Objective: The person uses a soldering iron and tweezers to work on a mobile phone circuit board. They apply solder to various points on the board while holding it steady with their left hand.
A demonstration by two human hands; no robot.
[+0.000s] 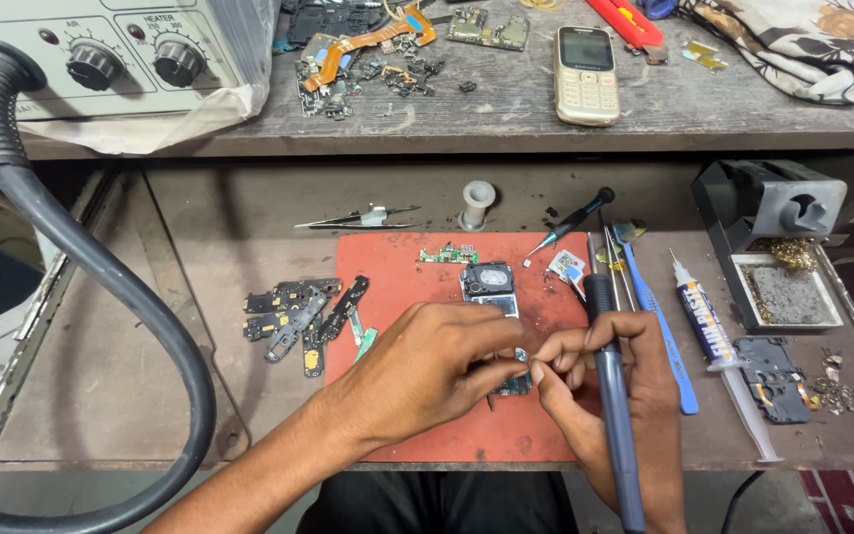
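The left hand [425, 371] came in from the lower left of the frame, forearm angled up toward the centre, wrist bent and fingers curled down. Its grip was closed, fingertips pinching the small circuit board [516, 384] that lay low on the red mat [397, 277] at centre frame. The right hand [610, 381] rose from the bottom edge, right of centre, palm turned inward. Its grip was closed around the soldering iron [613, 396], held upright like a pen between thumb and forefinger, tip pointing toward the upper part of the frame. The fingertips of both hands met over the board.

Most of the board was hidden under the two hands; only a dark sliver showed between them, so what sat on it could not be told. Something tiny may have been pinched at the right fingertips, but it was too small to make out. The iron's handle was cut off by the bottom edge.

Just above the hands on the mat lay a larger phone board [489, 283]. Left of the mat sat a cluster of dark phone parts [300, 314]. On the desk [130, 376], right of the iron, lay a blue tool [659, 321] and a glue tube [704, 321].
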